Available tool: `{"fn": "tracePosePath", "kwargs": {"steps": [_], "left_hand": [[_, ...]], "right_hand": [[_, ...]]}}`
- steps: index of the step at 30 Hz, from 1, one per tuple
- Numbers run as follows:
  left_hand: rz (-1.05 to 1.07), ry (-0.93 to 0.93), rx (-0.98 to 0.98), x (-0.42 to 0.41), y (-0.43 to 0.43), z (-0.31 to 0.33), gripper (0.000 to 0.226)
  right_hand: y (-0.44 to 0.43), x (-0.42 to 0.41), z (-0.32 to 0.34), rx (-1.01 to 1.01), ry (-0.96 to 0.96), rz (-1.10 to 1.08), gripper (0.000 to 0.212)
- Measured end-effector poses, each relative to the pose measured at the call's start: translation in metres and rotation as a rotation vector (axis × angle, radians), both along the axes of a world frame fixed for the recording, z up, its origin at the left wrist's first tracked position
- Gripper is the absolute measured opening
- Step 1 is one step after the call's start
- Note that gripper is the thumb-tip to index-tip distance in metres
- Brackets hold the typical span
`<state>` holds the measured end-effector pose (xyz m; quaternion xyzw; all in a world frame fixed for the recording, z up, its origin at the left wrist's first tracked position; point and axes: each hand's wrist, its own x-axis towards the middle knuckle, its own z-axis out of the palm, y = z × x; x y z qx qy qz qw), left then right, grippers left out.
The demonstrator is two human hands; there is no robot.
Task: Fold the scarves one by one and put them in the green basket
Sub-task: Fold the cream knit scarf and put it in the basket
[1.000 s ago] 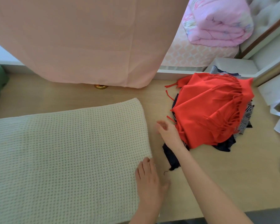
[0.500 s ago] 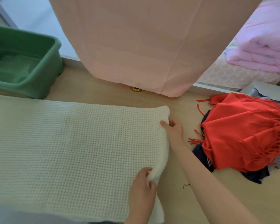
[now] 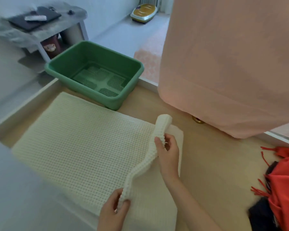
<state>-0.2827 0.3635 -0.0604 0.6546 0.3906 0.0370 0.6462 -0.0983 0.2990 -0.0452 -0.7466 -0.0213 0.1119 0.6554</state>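
A cream waffle-knit scarf [image 3: 83,147] lies spread flat on the wooden surface. Its right-hand edge is lifted off the wood. My right hand [image 3: 168,154] pinches that raised edge at the far corner. My left hand [image 3: 114,212] pinches the same edge at the near corner. The green basket [image 3: 135,67] stands just behind the scarf with nothing in it. A red fringed scarf [image 3: 285,185] lies on a pile with a dark scarf [image 3: 260,214] at the right edge.
A pink curtain [image 3: 232,64] hangs down over the back right of the wooden surface [image 3: 215,164]. A grey side table [image 3: 40,25] with a dark flat object stands beyond the back left. A raised rim runs along the surface's left edge.
Both hands have taken the cream scarf's right edge and lifted it off the wood. The view has swung left, bringing the green basket fully into sight.
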Motion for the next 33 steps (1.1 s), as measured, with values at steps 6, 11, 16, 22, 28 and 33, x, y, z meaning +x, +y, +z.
{"fn": "tracePosePath", "kwargs": {"steps": [6,11,16,22,28,33], "left_hand": [[0.256,-0.017,-0.110,-0.044,0.096,0.005,0.025],[0.425,-0.102,-0.070,-0.061,0.181,0.019,0.013],[0.510,-0.131,0.106,-0.070,0.262,0.025,0.024],[0.536,0.038,0.336,-0.066,0.347,-0.018,0.017],[0.438,0.315,0.257,-0.073,0.387,-0.074,0.020],[0.427,0.351,0.316,-0.067,0.386,-0.076,0.025]], "right_hand": [[0.129,-0.040,0.006,0.082,-0.022,0.108,0.010],[0.230,-0.053,0.017,0.138,-0.108,0.170,0.007],[0.335,-0.052,0.014,0.151,-0.155,0.207,0.012],[0.430,-0.041,-0.044,-0.098,-0.102,0.246,0.019],[0.444,-0.037,-0.099,-0.512,-0.236,0.625,0.044],[0.441,-0.041,-0.110,-0.572,-0.312,0.785,0.050]]}}
